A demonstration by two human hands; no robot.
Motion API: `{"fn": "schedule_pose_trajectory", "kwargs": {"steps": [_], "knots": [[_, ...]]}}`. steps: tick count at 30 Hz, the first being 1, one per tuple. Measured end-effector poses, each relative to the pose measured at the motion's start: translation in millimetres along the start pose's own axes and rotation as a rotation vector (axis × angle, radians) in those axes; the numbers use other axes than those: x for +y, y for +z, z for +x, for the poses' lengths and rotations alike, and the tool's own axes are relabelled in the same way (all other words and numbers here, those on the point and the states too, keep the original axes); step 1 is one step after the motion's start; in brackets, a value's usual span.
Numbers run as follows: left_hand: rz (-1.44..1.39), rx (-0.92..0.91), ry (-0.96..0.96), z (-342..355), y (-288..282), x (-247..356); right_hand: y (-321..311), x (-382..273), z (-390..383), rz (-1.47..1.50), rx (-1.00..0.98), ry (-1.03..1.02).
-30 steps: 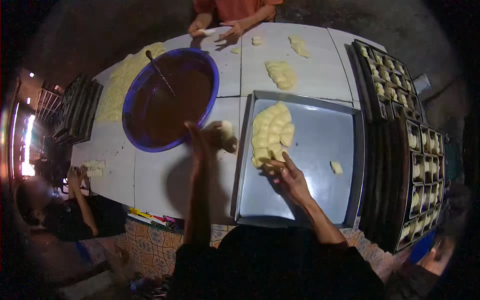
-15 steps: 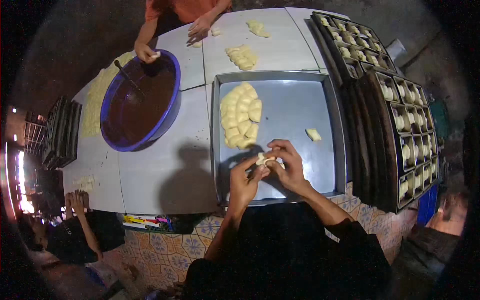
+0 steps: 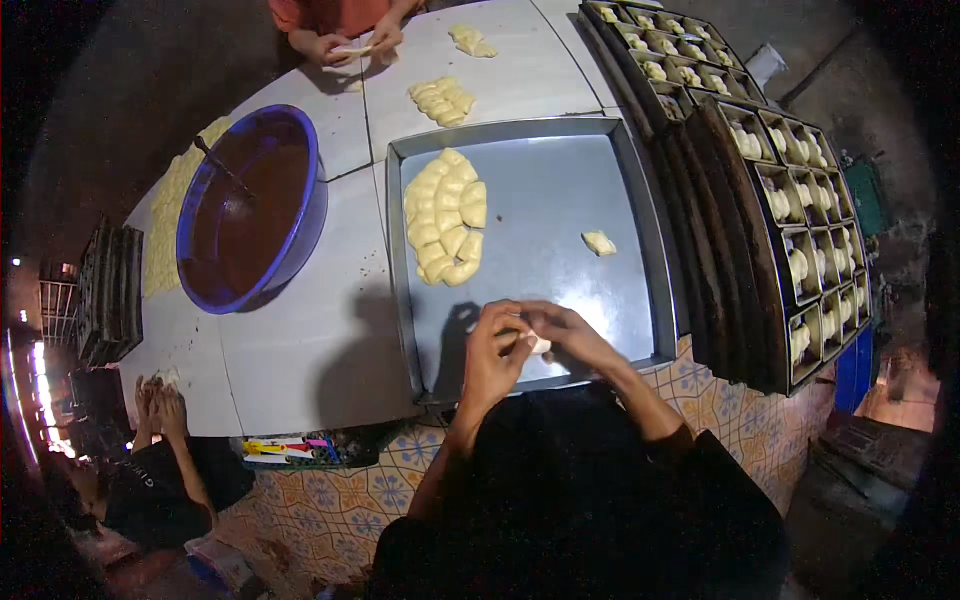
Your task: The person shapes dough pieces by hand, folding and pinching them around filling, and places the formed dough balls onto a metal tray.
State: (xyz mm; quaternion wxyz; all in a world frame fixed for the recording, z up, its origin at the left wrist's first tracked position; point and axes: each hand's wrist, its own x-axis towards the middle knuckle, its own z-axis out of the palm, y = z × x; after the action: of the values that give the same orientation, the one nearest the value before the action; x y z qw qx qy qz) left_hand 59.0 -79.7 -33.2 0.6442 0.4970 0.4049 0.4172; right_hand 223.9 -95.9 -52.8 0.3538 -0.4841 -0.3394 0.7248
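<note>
Over the near part of a shallow metal tray point(image 3: 640, 200), my left hand point(image 3: 492, 358) and my right hand point(image 3: 572, 338) meet around a small piece of pale dough point(image 3: 541, 345). Fingers of both hands are curled and closed on it, hiding most of it. On the tray's left side lies a cluster of plump dough pieces point(image 3: 440, 215), pressed side by side. A single dough piece point(image 3: 599, 243) sits apart from them toward the right.
A purple basin point(image 3: 318, 200) of brown filling with a utensil stands left. Stacked dark baking pans point(image 3: 715, 260), dough in their compartments, line the right side. Dough groups point(image 3: 441, 101) lie beyond the tray. Co-workers' hands point(image 3: 345, 48) work across the table, others point(image 3: 160, 405) at left.
My hands have closed further around the dough, covering more of it. Across the table, the co-worker's hand has left the basin, and both their hands now hold a flattened dough piece.
</note>
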Motion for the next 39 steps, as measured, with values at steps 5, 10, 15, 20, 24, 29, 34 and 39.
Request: {"fn": "schedule_pose_trajectory", "kwargs": {"steps": [5, 10, 15, 20, 24, 29, 34, 39], "knots": [[0.124, -0.059, 0.334, 0.1, -14.6, -15.3, -18.0, -3.6, 8.6, -0.332, 0.069, -0.201], [-0.039, 0.202, 0.064, 11.8, -34.8, -10.4, -49.3, 20.5, 31.6, -0.390, 0.196, -0.224], [0.032, 0.321, -0.012, 5.6, -54.7, -14.7, -87.5, 1.3, 32.2, -1.217, 0.773, -0.465], [0.105, 0.141, 0.084, 9.2, -40.9, -35.9, -122.5, 18.3, 48.9, -0.967, 0.535, -0.381], [0.147, 0.148, 0.136, 8.9, -23.9, -9.7, -6.1, -16.7, 33.0, -0.305, 0.300, -0.497], [0.208, 0.310, 0.284, 10.5, -25.0, -7.8, 67.7, -38.4, 22.5, -0.271, 0.392, -0.591], [0.142, 0.307, 0.127, 5.1, -37.3, -1.5, 63.7, -43.2, 42.4, -0.387, 0.268, -0.620], [-1.225, 0.040, -0.277, 3.3, -47.7, 7.8, 83.6, -40.2, 56.5, -0.429, -0.032, -0.662]]}}
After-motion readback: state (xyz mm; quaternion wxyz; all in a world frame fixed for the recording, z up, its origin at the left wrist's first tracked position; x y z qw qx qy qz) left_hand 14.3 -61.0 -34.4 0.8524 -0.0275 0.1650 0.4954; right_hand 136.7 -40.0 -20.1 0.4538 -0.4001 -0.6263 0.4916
